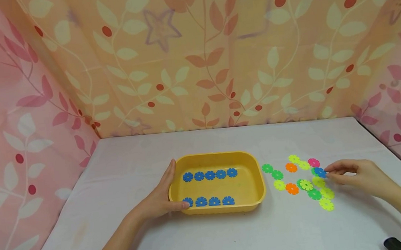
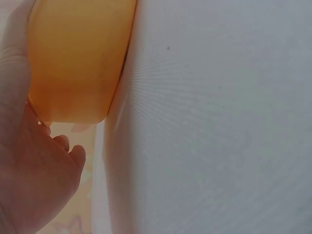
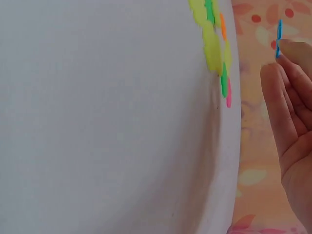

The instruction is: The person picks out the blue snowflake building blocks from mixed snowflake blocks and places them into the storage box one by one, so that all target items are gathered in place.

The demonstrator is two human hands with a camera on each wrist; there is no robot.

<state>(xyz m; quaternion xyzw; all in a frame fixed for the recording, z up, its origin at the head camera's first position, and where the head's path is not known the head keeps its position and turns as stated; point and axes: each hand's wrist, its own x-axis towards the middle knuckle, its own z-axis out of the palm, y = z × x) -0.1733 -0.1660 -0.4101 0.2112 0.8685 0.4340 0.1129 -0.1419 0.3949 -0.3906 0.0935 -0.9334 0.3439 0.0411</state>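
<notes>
A yellow plastic tray (image 1: 252, 176) holds two rows of blue notched flower-shaped discs (image 1: 210, 175), one row along the back and one along the front. My left hand (image 1: 153, 200) grips the tray's left end, thumb over the front rim by a blue disc and fingers along the outer side wall. In the left wrist view, the hand (image 2: 41, 165) lies against the tray's wall (image 2: 80, 63). Off to the right, my right hand (image 1: 362, 173) pinches another blue disc (image 1: 320, 172) between thumb and finger. The right wrist view shows that disc (image 3: 279, 39) edge-on, raised off the table.
Loose yellow, green, orange and pink discs (image 1: 292, 189) are scattered right of the tray, some overlapping. A white cloth covers the table (image 1: 226, 239). Patterned curtains (image 1: 194, 61) stand behind it and at both sides.
</notes>
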